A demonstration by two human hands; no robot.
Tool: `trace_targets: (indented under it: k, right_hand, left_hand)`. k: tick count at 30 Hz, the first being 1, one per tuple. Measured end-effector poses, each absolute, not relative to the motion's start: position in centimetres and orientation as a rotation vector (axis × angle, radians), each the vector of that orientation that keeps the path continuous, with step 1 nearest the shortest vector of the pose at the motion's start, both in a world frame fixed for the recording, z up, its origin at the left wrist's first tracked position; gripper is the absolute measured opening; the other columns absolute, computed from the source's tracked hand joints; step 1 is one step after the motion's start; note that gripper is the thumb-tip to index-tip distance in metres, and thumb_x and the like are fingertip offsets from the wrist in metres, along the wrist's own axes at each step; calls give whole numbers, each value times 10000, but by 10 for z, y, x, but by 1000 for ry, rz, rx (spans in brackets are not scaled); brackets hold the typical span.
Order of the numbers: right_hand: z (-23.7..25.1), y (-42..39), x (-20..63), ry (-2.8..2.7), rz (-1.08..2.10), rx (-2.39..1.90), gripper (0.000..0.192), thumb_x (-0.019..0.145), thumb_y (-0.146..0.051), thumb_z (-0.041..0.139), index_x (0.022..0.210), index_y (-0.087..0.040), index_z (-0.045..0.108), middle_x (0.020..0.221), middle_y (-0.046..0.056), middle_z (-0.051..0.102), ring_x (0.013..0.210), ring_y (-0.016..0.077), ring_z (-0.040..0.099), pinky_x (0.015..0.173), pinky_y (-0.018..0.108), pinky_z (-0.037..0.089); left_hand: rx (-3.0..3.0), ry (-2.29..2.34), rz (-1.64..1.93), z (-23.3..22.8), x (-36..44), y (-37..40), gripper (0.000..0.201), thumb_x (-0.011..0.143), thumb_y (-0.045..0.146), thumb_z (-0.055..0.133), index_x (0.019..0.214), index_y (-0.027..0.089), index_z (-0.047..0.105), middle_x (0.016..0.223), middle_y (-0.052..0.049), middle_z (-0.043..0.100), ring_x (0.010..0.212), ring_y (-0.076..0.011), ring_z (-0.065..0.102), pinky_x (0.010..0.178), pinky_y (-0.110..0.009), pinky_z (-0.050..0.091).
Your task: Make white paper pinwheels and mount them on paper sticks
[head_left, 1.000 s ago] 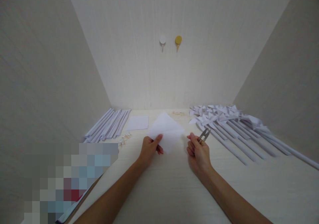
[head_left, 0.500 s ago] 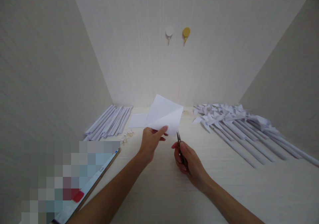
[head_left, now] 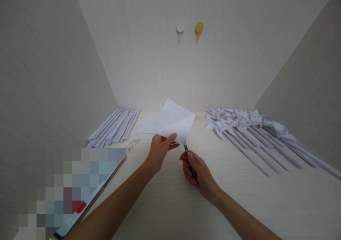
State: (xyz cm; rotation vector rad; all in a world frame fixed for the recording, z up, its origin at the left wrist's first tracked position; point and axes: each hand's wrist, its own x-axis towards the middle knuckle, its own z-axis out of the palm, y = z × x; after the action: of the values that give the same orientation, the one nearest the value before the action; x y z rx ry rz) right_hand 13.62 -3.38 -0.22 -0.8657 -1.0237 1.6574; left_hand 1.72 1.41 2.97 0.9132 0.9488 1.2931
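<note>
Worktop (head_left: 239,197): pale, walled on the left, far and right sides; bare room across the near half, in front of my arms.

Left edge, far end: bundle of paper sticks (head_left: 113,129), with a few small paper scraps (head_left: 133,144) just beside their near ends. Near left corner: a flat tablet (head_left: 90,197), partly blurred.

Far right corner: heap of paper pinwheels (head_left: 239,121), their stems fanning towards the right edge.

Far edge, middle: flat paper square (head_left: 145,126), lying on the worktop.

Folded paper (head_left: 174,122): triangular, held above the middle of the worktop, tilted up towards the far wall. Its long fold runs left to right; one corner points down at my hands, the peak points up and away.

My left hand (head_left: 160,151): pinches the paper's lower corner between thumb and fingers.

My right hand (head_left: 198,174): closed around small scissors (head_left: 188,158), just right of my left hand. Blades point up and away, tips touching the paper's lower edge.

Far wall: two hooks (head_left: 198,28), white and yellow.
</note>
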Motion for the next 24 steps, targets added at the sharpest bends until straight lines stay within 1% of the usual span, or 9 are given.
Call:
trace_targets:
  k: [4, 8, 16, 24]
  right_hand:
    - [-3, -33, 136, -1034, 1653, -868, 309, 749, -488, 477, 732, -179, 479, 436, -100, 344, 302, 17, 206, 281, 151, 104]
    - [-3, -34, 138, -1058, 1641, -881, 297, 763, -474, 462, 738, -179, 481, 438, -99, 343, 305, 18, 221, 284, 150, 107]
    - [-1, -34, 137, -1068, 1648, -904, 295, 760, -474, 463, 732, -181, 477, 430, -102, 335, 304, 16, 213, 285, 151, 107]
    - [-3, -32, 137, -1085, 1652, -905, 319, 739, -494, 478, 725, -175, 472, 413, -110, 323, 294, 12, 198, 277, 147, 112]
  left_hand:
    - [901, 969, 1279, 29, 18, 13, 265, 576, 297, 684, 739, 93, 639, 695, -49, 672, 617, -123, 604, 641, -272, 511]
    - [899, 968, 1276, 28, 18, 12, 248, 575, 294, 685, 714, 94, 633, 661, -34, 664, 582, -108, 591, 625, -262, 509]
    - [905, 968, 1291, 28, 18, 12, 247, 581, 289, 684, 727, 95, 638, 628, -25, 651, 566, -106, 581, 629, -269, 512]
    - [901, 975, 1299, 29, 19, 11, 224, 587, 262, 674, 726, 91, 632, 660, -37, 663, 569, -105, 585, 593, -245, 509]
